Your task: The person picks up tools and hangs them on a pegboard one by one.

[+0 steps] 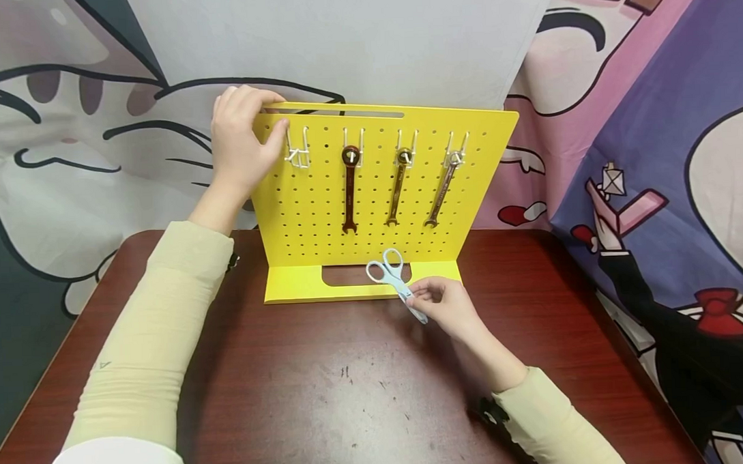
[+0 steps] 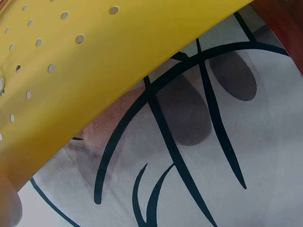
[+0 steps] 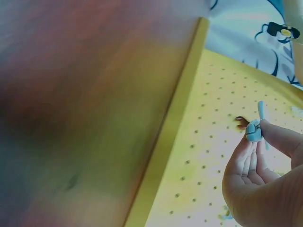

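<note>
Light blue scissors [image 1: 390,274] are pinched between the thumb and fingers of my right hand [image 1: 446,304], in front of the yellow pegboard's base. Their handle loops point up and left, away from the hand. In the right wrist view the same scissors [image 3: 254,131] appear nearly end-on in the pinch. My left hand [image 1: 240,131] grips the top left corner of the yellow pegboard [image 1: 322,220], thumb in front and fingers over the edge. Close to that thumb is a white wire hook [image 1: 298,156] with nothing hung on it.
Three wrenches hang on the other hooks: a dark reddish wrench [image 1: 349,192], a bronze-toned wrench [image 1: 397,190] and a silvery wrench [image 1: 442,192]. The board stands on a reddish-brown table [image 1: 327,384]. Behind are cartoon-printed cloths [image 1: 639,147] and a plain pale panel [image 1: 352,41].
</note>
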